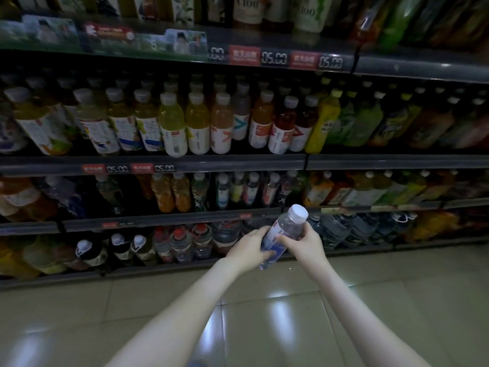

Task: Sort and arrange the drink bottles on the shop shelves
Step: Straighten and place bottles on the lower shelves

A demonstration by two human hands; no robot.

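1. Holds a clear plastic water bottle (285,232), white ribbed cap (298,212) uppermost, tilted before the lowest shelf (158,270).
2. Wraps left hand (251,249) round its labelled lower body.
3. Curls right hand (304,241) round its smooth upper body.
4. Stands over glossy floor tiles (370,300).

clear bottle (284,234), white cap (298,212), beige floor (397,300)
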